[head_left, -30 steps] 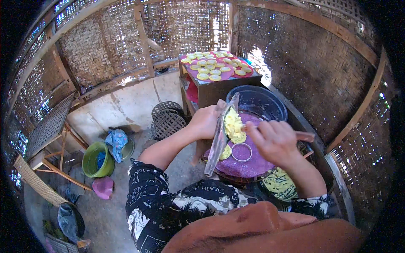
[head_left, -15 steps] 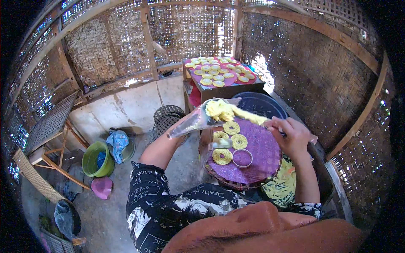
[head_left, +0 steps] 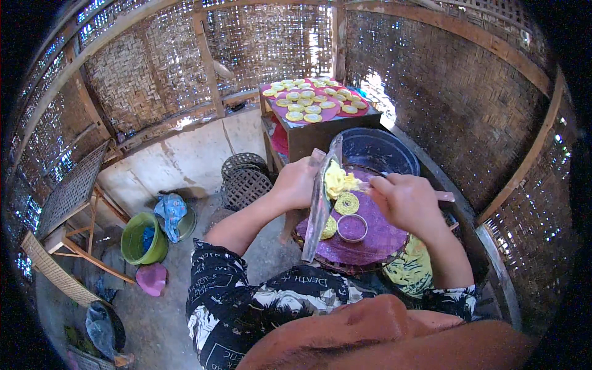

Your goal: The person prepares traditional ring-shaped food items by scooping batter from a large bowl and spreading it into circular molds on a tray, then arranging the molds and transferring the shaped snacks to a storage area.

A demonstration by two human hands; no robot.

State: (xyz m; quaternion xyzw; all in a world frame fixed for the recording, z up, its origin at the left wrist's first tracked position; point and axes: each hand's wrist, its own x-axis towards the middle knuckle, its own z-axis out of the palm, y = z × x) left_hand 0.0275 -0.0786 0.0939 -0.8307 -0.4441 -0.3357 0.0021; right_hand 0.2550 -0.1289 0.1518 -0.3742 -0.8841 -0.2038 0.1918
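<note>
My left hand (head_left: 301, 182) grips a long clear plastic piece (head_left: 315, 213), seen almost edge-on and upright. Soft yellow dough (head_left: 337, 180) is heaped against its right side. In my right hand (head_left: 404, 202) is a spatula-like tool, its pale pink handle end (head_left: 445, 196) sticking out to the right; its other end reaches the dough. Below both hands a purple cloth (head_left: 382, 246) covers a round woven tray. On it lie yellow dough rings (head_left: 346, 203), partly hidden by the plastic piece, and a thin round ring mould (head_left: 352, 228).
A big dark tub (head_left: 382, 151) stands beyond the tray. Behind it, a table (head_left: 330, 132) bears many yellow rounds on pink cloths. More yellow dough (head_left: 410, 268) lies below my right forearm. Woven baskets (head_left: 246, 187) and a green bucket (head_left: 143, 239) stand on the floor leftward.
The clear plastic piece has swung from slanting to nearly upright. My left hand has come out from behind it, and the right hand has moved left, closer to it. The stretched strand of dough is gone.
</note>
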